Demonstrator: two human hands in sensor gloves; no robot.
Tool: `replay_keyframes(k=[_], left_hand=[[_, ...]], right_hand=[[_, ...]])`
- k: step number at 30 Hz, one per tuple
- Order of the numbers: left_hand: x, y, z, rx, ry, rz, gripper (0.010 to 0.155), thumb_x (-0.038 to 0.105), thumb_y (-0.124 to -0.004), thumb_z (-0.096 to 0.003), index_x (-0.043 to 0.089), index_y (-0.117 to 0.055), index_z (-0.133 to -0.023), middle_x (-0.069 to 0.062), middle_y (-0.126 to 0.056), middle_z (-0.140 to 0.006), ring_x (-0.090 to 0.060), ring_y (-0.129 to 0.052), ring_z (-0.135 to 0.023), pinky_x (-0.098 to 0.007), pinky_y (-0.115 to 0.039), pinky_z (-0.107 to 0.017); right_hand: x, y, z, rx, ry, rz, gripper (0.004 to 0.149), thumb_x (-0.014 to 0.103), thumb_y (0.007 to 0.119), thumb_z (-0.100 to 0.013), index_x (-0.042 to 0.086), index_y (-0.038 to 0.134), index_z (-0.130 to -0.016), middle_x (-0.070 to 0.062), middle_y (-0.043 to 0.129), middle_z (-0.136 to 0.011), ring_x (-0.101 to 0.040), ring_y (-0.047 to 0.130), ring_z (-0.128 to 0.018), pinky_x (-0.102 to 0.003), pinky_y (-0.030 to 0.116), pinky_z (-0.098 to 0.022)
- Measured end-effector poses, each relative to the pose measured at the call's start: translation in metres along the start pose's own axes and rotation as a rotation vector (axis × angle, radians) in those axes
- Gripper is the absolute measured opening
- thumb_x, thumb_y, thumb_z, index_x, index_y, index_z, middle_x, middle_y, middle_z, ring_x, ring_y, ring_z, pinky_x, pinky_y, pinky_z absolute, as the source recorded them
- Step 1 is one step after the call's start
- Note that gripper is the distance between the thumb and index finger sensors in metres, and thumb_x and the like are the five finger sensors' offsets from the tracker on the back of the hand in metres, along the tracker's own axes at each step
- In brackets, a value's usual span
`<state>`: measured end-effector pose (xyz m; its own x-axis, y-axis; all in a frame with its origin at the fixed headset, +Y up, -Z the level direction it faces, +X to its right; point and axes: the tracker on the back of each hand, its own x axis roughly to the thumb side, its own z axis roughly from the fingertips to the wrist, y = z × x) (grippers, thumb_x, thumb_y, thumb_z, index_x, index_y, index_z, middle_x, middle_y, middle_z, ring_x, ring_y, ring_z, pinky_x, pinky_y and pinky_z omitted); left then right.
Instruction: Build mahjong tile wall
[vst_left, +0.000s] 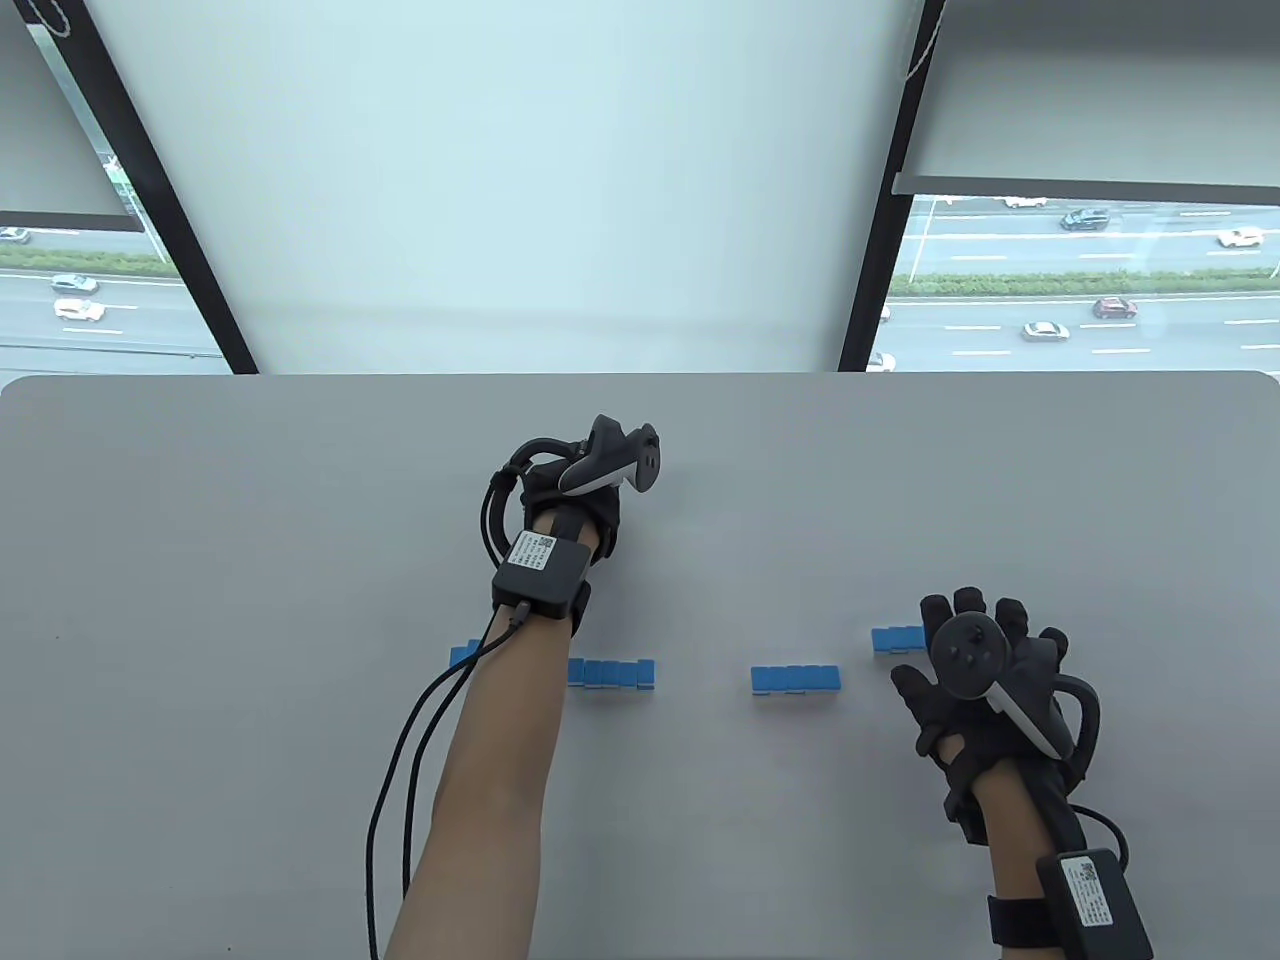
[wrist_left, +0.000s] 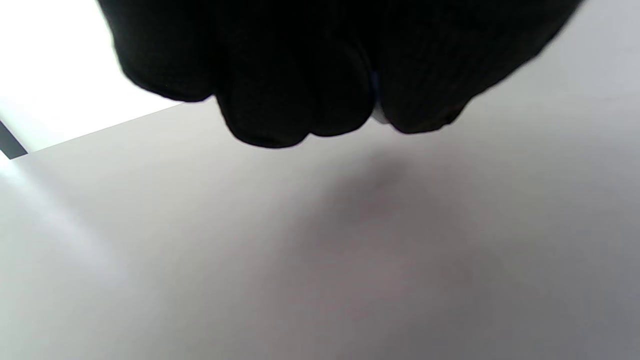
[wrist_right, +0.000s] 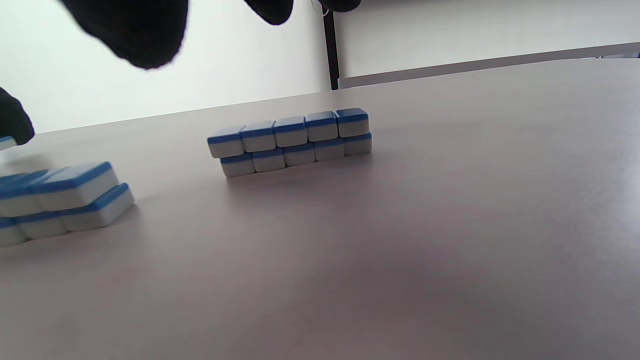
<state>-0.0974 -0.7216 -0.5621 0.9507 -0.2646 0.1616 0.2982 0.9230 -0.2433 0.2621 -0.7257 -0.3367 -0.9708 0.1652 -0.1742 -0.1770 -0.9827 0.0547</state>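
The desk (vst_left: 300, 520) has a smooth, matt grey top with a faint sheen. The mahjong tiles (wrist_right: 295, 140) look like glossy hard plastic, blue over white. Both hands wear black knitted cloth gloves (vst_left: 975, 715); the trackers (vst_left: 610, 460) seem to be matt plastic, though detail is coarse.

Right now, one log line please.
left hand: fingers curled, far from tiles | right hand: open by right stack | middle stack: two high
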Motion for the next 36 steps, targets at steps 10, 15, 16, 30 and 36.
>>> replay_keyframes(k=[10,15,16,30,36], left_hand=[[-0.088,0.019,0.116,0.19,-0.006,0.102,0.06,0.042,-0.089,-0.0391,0.026,-0.072,-0.095,0.006,-0.092,-0.081,-0.02,-0.1,-0.067,-0.05,-0.084,-0.057],[-0.122,0.0,0.171,0.274,0.026,0.189,0.06,0.041,-0.089,-0.0394,0.026,-0.073,-0.095,0.006,-0.095,-0.081,-0.02,-0.104,-0.066,-0.049,-0.086,-0.056],[-0.124,-0.004,0.177,0.281,0.03,0.199,0.06,0.04,-0.089,-0.0398,0.025,-0.072,-0.095,0.006,-0.094,-0.081,-0.02,-0.102,-0.067,-0.05,-0.084,-0.056],[-0.129,-0.1,0.206,0.312,0.073,0.34,0.058,0.04,-0.089,-0.0394,0.026,-0.075,-0.094,0.005,-0.096,-0.083,-0.022,-0.104,-0.068,-0.05,-0.086,-0.056],[-0.12,-0.108,0.192,0.254,0.07,0.31,0.058,0.039,-0.088,-0.0402,0.029,-0.074,-0.095,0.005,-0.095,-0.084,-0.022,-0.104,-0.07,-0.05,-0.085,-0.057]], right_hand=[[0.003,0.0,0.001,0.003,-0.021,-0.02,0.078,0.06,0.071,-0.041,0.033,0.036,-0.106,0.001,0.024,-0.115,-0.04,0.017,-0.102,-0.065,0.012,-0.065],[0.005,0.001,0.001,0.003,-0.03,-0.019,0.078,0.06,0.071,-0.041,0.034,0.036,-0.106,0.001,0.024,-0.115,-0.04,0.017,-0.102,-0.065,0.012,-0.065],[0.005,0.001,0.001,0.003,-0.03,-0.019,0.078,0.06,0.071,-0.041,0.034,0.036,-0.106,0.001,0.024,-0.115,-0.04,0.017,-0.102,-0.065,0.012,-0.065],[0.003,0.005,0.0,0.019,-0.011,-0.02,0.078,0.06,0.071,-0.041,0.034,0.036,-0.106,0.001,0.024,-0.114,-0.04,0.017,-0.102,-0.065,0.012,-0.065],[0.002,0.005,0.001,0.02,-0.001,-0.013,0.078,0.06,0.071,-0.041,0.034,0.035,-0.106,0.001,0.024,-0.114,-0.04,0.017,-0.102,-0.064,0.012,-0.065]])
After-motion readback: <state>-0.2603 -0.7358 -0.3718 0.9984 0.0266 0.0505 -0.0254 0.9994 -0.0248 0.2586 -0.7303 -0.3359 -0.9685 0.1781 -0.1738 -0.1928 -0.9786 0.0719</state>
